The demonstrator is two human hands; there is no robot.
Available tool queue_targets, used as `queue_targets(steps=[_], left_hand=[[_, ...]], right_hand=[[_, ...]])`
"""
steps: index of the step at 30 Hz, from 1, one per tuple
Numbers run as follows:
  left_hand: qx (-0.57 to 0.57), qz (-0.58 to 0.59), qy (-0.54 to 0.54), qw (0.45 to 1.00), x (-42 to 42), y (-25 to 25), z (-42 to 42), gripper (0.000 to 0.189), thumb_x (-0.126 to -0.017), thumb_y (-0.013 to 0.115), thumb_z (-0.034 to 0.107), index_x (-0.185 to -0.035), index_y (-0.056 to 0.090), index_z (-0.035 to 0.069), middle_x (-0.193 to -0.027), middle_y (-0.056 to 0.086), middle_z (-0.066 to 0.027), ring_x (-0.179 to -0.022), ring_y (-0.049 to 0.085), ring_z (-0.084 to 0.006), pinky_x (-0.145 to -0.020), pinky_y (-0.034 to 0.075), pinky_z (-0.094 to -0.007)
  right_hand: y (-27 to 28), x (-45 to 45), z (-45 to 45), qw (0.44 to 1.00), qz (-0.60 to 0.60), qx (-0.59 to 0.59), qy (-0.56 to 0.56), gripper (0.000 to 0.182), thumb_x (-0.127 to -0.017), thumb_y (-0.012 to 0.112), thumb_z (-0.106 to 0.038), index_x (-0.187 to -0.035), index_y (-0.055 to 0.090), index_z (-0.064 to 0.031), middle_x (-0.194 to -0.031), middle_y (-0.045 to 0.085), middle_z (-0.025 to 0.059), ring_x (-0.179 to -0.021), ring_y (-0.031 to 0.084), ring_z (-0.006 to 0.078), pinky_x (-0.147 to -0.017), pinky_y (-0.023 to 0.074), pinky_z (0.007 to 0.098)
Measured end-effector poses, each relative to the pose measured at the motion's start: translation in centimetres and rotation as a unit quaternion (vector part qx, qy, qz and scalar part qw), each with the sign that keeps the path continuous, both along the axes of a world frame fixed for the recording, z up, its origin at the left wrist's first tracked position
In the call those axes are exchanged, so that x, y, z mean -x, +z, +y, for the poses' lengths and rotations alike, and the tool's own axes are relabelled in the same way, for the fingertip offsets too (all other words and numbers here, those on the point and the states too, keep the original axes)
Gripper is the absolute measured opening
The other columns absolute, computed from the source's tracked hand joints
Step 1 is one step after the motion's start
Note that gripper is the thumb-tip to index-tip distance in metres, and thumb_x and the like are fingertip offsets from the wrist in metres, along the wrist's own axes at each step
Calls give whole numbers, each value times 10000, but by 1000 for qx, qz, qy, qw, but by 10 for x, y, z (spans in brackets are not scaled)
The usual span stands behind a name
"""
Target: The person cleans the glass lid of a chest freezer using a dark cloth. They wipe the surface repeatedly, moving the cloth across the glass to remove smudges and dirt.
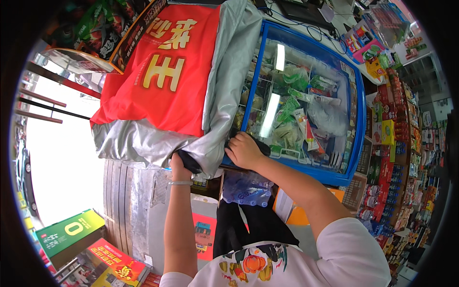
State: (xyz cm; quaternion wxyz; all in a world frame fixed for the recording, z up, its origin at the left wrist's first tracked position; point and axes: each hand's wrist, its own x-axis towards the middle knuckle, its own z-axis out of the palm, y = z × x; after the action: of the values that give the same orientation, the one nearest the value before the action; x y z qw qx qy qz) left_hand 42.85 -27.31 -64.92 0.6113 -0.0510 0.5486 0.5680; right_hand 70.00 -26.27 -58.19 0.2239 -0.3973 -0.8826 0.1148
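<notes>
A silver-lined cover with a red printed panel drapes over the left part of a blue chest freezer. My left hand, with a band at the wrist, grips a dark item at the front lower fold of this cover; its fingers are partly hidden. At the freezer's front edge, beside the silver fabric, my right hand curls over another black item. Through the sliding glass lid, wrapped frozen goods and a wire basket show inside.
Shelves of packaged goods line the right side. Display packets hang over the upper left. A green carton and a red box stand at the lower left. Cables lie on the counter behind the freezer.
</notes>
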Motion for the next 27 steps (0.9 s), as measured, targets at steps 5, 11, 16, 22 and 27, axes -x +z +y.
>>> queue_targets(steps=[5, 11, 16, 22, 27], left_hand=[[-18, -21, -40, 999, 15, -20, 1, 451, -1015, 457, 279, -1335, 588, -9, -1351, 635, -176, -1242, 616, -345, -1106, 473, -490], [-22, -37, -60, 997, 15, -26, 1, 426, -1019, 467, 267, -1312, 587, -17, -1291, 656, -149, -1176, 648, -313, -1037, 523, -448], [-22, -29, -78, 996, 16, -20, -1, 479, -1028, 378, 285, -1356, 567, -10, -1348, 635, -176, -1239, 617, -353, -1099, 477, -501], [-9, -10, -62, 998, 23, -20, -2, 475, -1015, 395, 268, -1360, 564, -13, -1349, 633, -179, -1243, 615, -347, -1092, 485, -488], [-8, -6, -64, 998, 8, -7, -2, 438, -1008, 429, 242, -1338, 574, -7, -1305, 657, -169, -1198, 643, -326, -1073, 503, -471]], right_hand=[[4, 6, 10, 992, 27, 107, -59, 381, -971, 557, -252, -693, 666, -15, -712, 632, 137, -729, 590, 373, -786, 468, 484], [1, -28, -9, 371, 627, 637, -250, 497, -1052, 475, -489, -1135, 719, -63, -1012, 768, 99, -924, 736, 246, -898, 571, 386], [31, -75, 4, 781, 97, 458, -415, 619, -988, 557, -561, -1120, 671, 34, -993, 685, 169, -950, 661, 368, -813, 511, 447], [26, -62, -30, 950, 113, 57, -285, 407, -944, 656, -240, -1289, 610, -28, -1271, 588, 201, -1217, 556, 387, -1016, 466, 448], [15, -32, -38, 994, -102, -3, -28, 393, -939, 638, -246, -1283, 626, -56, -1340, 598, 105, -1310, 520, 292, -1095, 419, 431]])
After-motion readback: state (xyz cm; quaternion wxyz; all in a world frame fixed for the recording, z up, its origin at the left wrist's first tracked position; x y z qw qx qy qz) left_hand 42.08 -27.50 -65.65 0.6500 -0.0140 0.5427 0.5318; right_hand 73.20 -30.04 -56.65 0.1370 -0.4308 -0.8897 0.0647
